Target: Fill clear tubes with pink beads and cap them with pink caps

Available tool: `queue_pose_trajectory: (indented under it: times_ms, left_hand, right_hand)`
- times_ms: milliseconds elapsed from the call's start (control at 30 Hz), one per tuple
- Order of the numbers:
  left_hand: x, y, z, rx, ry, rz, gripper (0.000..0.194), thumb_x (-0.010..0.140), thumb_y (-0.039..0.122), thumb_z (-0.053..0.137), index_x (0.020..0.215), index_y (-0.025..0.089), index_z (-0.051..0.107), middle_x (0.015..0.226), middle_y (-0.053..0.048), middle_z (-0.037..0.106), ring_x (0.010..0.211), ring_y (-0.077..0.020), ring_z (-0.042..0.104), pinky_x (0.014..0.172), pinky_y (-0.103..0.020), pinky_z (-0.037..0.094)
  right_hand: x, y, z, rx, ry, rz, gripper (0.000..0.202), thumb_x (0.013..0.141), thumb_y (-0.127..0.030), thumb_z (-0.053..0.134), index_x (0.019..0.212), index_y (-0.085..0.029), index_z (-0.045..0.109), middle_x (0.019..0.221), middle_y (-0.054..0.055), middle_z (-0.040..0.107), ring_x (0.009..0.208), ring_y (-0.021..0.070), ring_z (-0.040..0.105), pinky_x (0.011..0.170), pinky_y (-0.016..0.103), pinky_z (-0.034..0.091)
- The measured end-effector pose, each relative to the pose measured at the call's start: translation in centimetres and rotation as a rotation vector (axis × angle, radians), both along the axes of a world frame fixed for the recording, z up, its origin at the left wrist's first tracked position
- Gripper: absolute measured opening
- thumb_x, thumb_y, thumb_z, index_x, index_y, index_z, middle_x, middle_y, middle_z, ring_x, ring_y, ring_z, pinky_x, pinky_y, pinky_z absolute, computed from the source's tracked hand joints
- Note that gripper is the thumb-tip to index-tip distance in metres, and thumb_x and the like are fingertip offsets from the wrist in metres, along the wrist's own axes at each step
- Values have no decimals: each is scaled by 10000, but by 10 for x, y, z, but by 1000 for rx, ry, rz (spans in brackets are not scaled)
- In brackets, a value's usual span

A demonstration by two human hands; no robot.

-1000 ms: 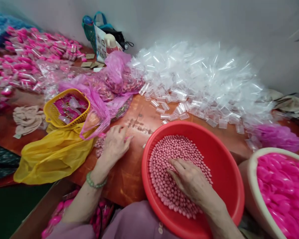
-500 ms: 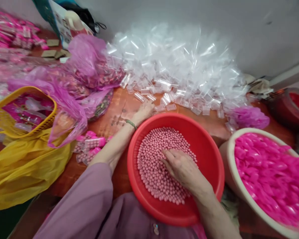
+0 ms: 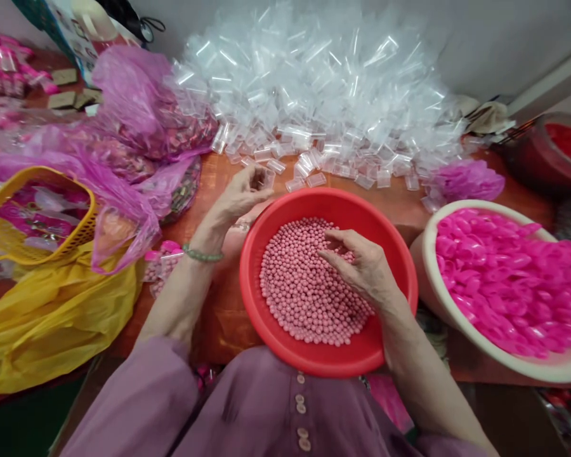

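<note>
My left hand (image 3: 240, 193), with a green bracelet at its wrist, is raised beyond the left rim of the red basin (image 3: 400, 273). Its curled fingers grip a small clear plastic tube (image 3: 267, 179). Inside the basin lies a heap of pink beads (image 3: 304, 285). My right hand (image 3: 361, 263) hovers over the beads' right side, thumb and fingers apart, and I see nothing held in it. Along the back, clear plastic tubes (image 3: 314, 95) form a big pile. Several bead-filled tubes with pink caps (image 3: 164, 263) lie left of the basin, partly behind my left forearm.
To the right stands a cream tub (image 3: 431, 254) full of bright pink plastic pieces (image 3: 509, 279). At left are a yellow basket (image 3: 76, 238), a yellow plastic bag (image 3: 66, 311) and purple plastic bags (image 3: 128, 82). A dark red bucket (image 3: 533, 152) sits at the far right.
My left hand has lifted off the tubes' front edge and come back leftward with one clear tube. My right hand has risen off the beads, its fingers spreading. The view has shifted.
</note>
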State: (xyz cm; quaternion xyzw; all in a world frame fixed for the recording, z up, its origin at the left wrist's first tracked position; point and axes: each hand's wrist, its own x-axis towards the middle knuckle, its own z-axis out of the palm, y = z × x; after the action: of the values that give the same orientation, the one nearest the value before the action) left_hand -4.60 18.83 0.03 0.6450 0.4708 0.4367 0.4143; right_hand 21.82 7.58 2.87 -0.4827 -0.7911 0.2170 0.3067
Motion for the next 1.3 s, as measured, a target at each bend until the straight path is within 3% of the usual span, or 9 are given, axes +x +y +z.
queue_pose_trajectory:
  times_ms: [167, 300, 467, 600, 733, 800, 933, 1033, 1300]
  left_hand:
    - [26, -80, 43, -63, -55, -315, 310, 768, 300, 733, 981, 160, 556, 912, -21, 599, 802, -130, 559, 771, -271, 475]
    - [46, -109, 39, -231, -127, -368, 336, 755, 276, 758, 997, 158, 557, 923, -30, 619, 833, -143, 609, 798, -298, 514]
    - [49, -110, 22, -497, -286, -453, 380, 685, 204, 794, 987, 156, 569, 919, -37, 675, 850, -164, 676, 821, -328, 542]
    - [46, -105, 18, -498, -231, -474, 366, 650, 202, 802, 955, 139, 608, 821, -22, 680, 768, -151, 665, 720, -277, 526]
    - [46, -103, 14, -398, -127, -463, 305, 763, 291, 717, 1014, 132, 648, 877, -47, 705, 798, -161, 668, 747, -295, 531]
    - [46, -102, 12, -327, -71, -376, 331, 858, 356, 619, 1099, 131, 650, 936, -70, 718, 839, -173, 671, 799, -325, 536]
    - [47, -99, 7, -251, -117, -116, 409, 914, 346, 525, 1250, 115, 559, 1199, -143, 679, 1103, -219, 647, 1001, -390, 496]
    - [45, -97, 5, -270, -168, -114, 425, 918, 331, 514, 1285, 117, 526, 1331, -159, 623, 1237, -234, 594, 1102, -416, 434]
    - [43, -96, 2, -284, -70, -112, 485, 932, 396, 493, 1343, 140, 521, 1490, -137, 517, 1404, -283, 458, 1192, -482, 337]
  right_hand:
    - [-10, 1, 5, -116, 216, 29, 521, 847, -469, 721, 1271, -182, 625, 1067, 93, 712, 824, 171, 688, 788, 317, 563]
    - [-11, -4, 8, -212, 203, 184, 463, 876, -404, 702, 1282, -189, 647, 1111, 88, 719, 847, 160, 670, 785, 292, 547]
    - [-5, -6, 9, -403, 179, 250, 543, 854, -367, 718, 1355, -189, 606, 1056, 57, 744, 803, 155, 660, 754, 283, 541]
    - [-8, -7, 8, -436, 145, 291, 714, 774, -383, 792, 1413, -181, 547, 1093, 51, 739, 883, 180, 670, 822, 307, 539]
    - [-8, -3, 6, -367, 22, 291, 605, 856, -321, 703, 1415, -168, 528, 1062, 47, 735, 816, 153, 659, 781, 275, 527]
    - [-5, 5, 5, -309, -175, 259, 511, 898, -282, 636, 1387, -165, 546, 1038, 62, 730, 815, 164, 661, 772, 279, 520]
    - [0, 29, 1, -203, -901, 108, 313, 941, -141, 469, 1171, -79, 673, 1045, 196, 696, 904, 262, 673, 755, 340, 508]
    - [-4, 45, -7, -226, -1198, 108, 325, 903, -28, 409, 1011, -25, 715, 1024, 268, 682, 943, 314, 681, 738, 365, 513]
    - [-33, 51, -40, -186, -1124, 381, 321, 908, -2, 406, 990, -32, 715, 996, 220, 711, 905, 252, 700, 784, 317, 520]
